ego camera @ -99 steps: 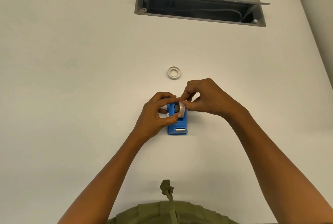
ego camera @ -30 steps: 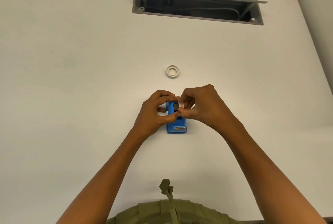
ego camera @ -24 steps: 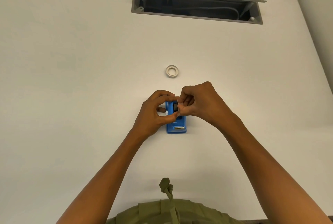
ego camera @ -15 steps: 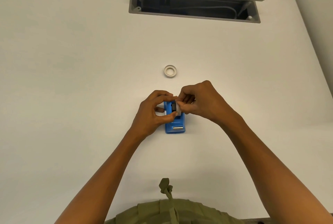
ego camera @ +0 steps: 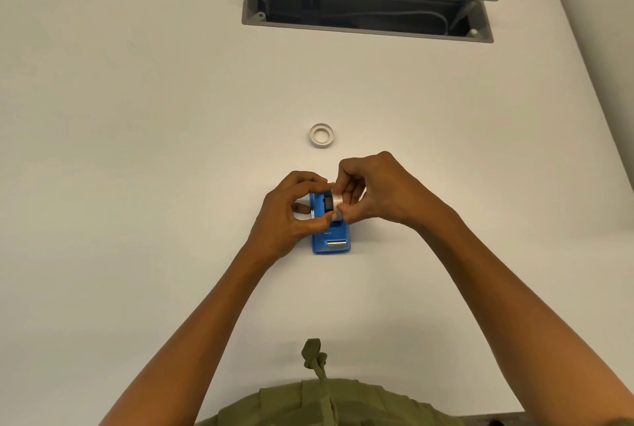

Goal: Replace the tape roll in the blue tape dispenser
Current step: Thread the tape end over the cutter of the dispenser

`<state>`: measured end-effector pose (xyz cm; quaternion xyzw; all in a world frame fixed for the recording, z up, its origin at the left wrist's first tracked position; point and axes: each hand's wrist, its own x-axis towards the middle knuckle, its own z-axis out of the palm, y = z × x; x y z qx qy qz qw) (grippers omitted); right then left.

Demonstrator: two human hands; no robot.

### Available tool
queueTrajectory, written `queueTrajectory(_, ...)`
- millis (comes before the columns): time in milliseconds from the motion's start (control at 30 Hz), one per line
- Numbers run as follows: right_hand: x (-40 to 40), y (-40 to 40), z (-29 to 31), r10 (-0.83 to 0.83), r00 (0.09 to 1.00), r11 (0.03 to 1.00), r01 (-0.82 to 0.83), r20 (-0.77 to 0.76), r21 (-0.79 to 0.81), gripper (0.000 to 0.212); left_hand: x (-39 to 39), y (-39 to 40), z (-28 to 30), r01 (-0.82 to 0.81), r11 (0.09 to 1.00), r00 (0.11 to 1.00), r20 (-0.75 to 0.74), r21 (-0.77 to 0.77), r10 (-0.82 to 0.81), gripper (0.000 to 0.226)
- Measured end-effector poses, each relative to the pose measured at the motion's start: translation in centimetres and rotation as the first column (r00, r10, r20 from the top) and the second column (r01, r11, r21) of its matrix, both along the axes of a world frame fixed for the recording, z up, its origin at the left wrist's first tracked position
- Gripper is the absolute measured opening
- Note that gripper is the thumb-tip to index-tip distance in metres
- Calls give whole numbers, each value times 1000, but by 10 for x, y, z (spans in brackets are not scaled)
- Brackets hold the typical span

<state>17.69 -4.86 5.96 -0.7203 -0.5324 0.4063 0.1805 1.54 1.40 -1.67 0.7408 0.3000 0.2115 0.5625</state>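
The blue tape dispenser (ego camera: 331, 240) lies on the white table (ego camera: 137, 151), its metal cutter toward me. My left hand (ego camera: 291, 216) pinches the dispenser's far half from the left. My right hand (ego camera: 374, 192) grips a pale tape roll (ego camera: 338, 203) on a black hub (ego camera: 328, 203), held upright just over the dispenser's cradle. Whether the hub sits in its slot is hidden by my fingers. A second white tape roll (ego camera: 321, 136) lies flat on the table a short way beyond my hands.
A long grey cable recess (ego camera: 367, 7) is open in the table at the far side, with cables inside. A wall or partition edge (ego camera: 603, 82) runs down the right. My olive-green clothing (ego camera: 326, 401) shows at the bottom.
My right hand has shifted slightly around the roll, turning and working it at the cradle. The left hand and dispenser have stayed in place. The camera view has drifted a little.
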Motion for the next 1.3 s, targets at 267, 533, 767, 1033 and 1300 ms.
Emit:
queueTrajectory(267,3,4,-3,-13,998,1000,12,-56,-11,19,-1,-1,0,0,1000,1000,-3,-11,0,37)
queueTrajectory(533,4,5,-2,-8,998,1000,8,-64,-11,13,-1,-1,0,-6,1000,1000,-18,-13,5,38)
queueTrajectory(767,5,6,-1,19,999,999,-20,-33,-25,16,-1,-1,-1,-6,1000,1000,-19,-14,6,39)
queueTrajectory(1033,5,8,-2,-1,998,999,-1,-67,-35,17,-1,-2,0,-9,1000,1000,-18,-11,9,37)
queueTrajectory(1300,5,9,-3,7,998,999,-10,-66,-32,16,-2,-1,0,-11,1000,999,-37,-21,11,38)
